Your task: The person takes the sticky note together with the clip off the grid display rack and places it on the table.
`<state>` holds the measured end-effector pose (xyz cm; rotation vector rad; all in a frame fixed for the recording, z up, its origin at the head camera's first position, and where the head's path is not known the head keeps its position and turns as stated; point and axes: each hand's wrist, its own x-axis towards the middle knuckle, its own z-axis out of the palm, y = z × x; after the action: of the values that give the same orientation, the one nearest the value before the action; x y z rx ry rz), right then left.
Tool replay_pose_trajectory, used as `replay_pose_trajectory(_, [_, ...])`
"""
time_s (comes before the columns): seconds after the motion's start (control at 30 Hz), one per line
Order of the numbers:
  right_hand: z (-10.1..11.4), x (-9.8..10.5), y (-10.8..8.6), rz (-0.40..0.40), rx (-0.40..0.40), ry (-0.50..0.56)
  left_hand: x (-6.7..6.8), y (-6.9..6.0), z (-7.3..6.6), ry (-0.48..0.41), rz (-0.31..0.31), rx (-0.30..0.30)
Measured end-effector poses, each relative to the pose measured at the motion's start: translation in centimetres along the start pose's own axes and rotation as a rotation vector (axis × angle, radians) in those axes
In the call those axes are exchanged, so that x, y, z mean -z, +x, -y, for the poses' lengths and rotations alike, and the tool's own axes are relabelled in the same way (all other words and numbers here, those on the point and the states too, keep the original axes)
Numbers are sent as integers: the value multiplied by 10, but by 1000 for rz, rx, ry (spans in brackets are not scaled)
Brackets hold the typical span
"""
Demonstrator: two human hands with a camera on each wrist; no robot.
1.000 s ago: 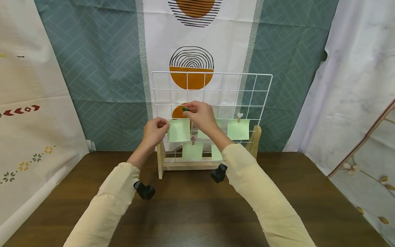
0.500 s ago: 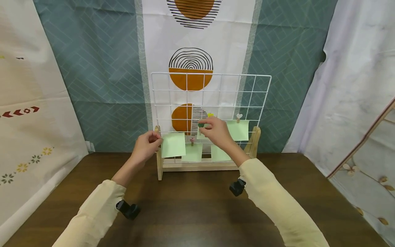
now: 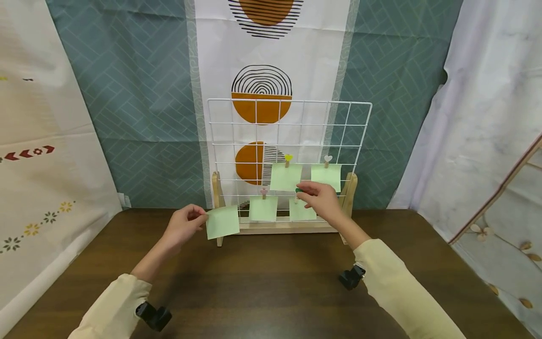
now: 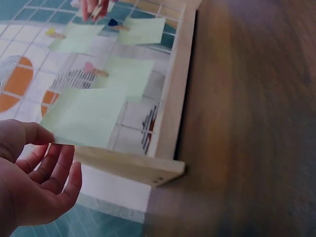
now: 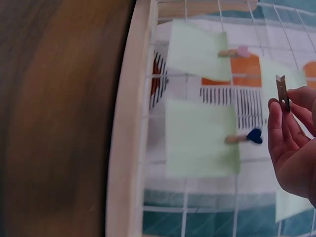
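Note:
My left hand [image 3: 182,228] pinches a corner of a pale green paper note [image 3: 223,221], held in front of the stand's left leg. In the left wrist view this note [image 4: 86,116] tilts between thumb and fingers. A small wooden clothespin [image 5: 282,91] is pinched by my right hand [image 3: 322,202], in front of the grid's lower right part. Its decorated end is dark green and partly covered by the fingertips. Behind the hands, a white wire grid [image 3: 296,100] carries several green notes, fastened with heart clothespins: yellow [image 3: 288,158], white [image 3: 328,160], pink [image 3: 264,192] and dark blue [image 5: 253,137].
The grid stands upright in a wooden base [image 3: 279,228] near the back of a dark brown table [image 3: 262,282]. A patterned cloth [image 3: 148,94] hangs close behind. White curtains [image 3: 487,103] border the right side, and a pale cloth [image 3: 46,169] the left.
My left hand has drawn the note away from the grid, down and to the left. My right hand has moved down and right with the clothespin, uncovering the upper middle note.

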<state>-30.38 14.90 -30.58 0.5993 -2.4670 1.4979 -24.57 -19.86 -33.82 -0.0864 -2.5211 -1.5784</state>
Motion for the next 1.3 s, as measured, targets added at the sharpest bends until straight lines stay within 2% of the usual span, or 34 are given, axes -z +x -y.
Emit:
replay_pose_trajectory(0.17, [-20,11,-14,26,-18,0,6,-7,15,-3,13,29])
replay_pose_trajectory(0.43, [-49,32,-44,74,-65,-132,14,-16,41,11,57,73])
replay_pose_trajectory(0.8, [-88,64,-73,149,-155,-146,27,-26,66,75,122,154])
replay_pose_trajectory(1.07, [-110,84,-88,198,-252,-156,29,-23,80,154,129,169])
replay_pose_trajectory(1.3, [-128,96,-95,234,-268,-173,32,-29,88,219,118,159])
